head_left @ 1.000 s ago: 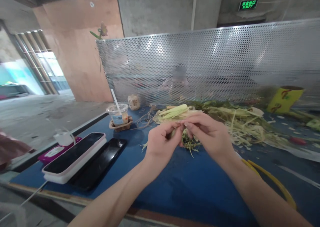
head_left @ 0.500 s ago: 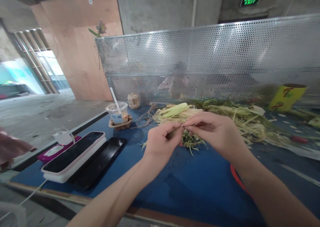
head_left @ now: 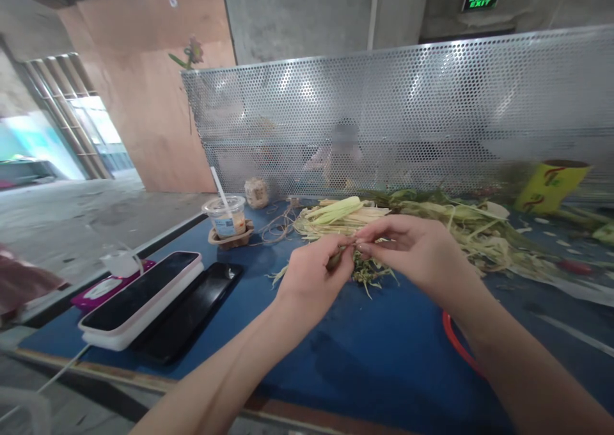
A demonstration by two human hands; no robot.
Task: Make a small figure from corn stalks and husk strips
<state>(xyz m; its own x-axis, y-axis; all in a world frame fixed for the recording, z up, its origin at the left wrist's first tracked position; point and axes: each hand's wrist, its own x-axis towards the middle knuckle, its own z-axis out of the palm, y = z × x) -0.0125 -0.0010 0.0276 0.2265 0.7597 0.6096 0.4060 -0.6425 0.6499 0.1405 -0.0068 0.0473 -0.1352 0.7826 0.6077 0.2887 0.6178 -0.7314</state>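
Over the blue tabletop [head_left: 369,358], my left hand [head_left: 311,275] and my right hand [head_left: 412,246] meet fingertip to fingertip. Both are closed in a pinch on something thin and brownish, too small to name. Small green leafy scraps [head_left: 369,276] lie on the table just behind and below the fingers. Beyond them rests a pile of pale green and yellow corn husks [head_left: 343,214], partly covered by my hands. A larger heap of loose husks [head_left: 480,233] spreads behind my right hand.
To the left lie a pink-edged phone [head_left: 144,291] on a white block, a black phone [head_left: 196,310] and a purple power strip [head_left: 91,294]. Thin twine [head_left: 281,227] trails near a lidded cup [head_left: 225,221]. A red rim [head_left: 455,339] shows beside my right forearm. Perforated metal [head_left: 407,115] closes off the back.
My fingertips have shifted slightly, staying together in the pinch, and my left hand has turned and moved a little to the right. The objects on the table stay where they were.
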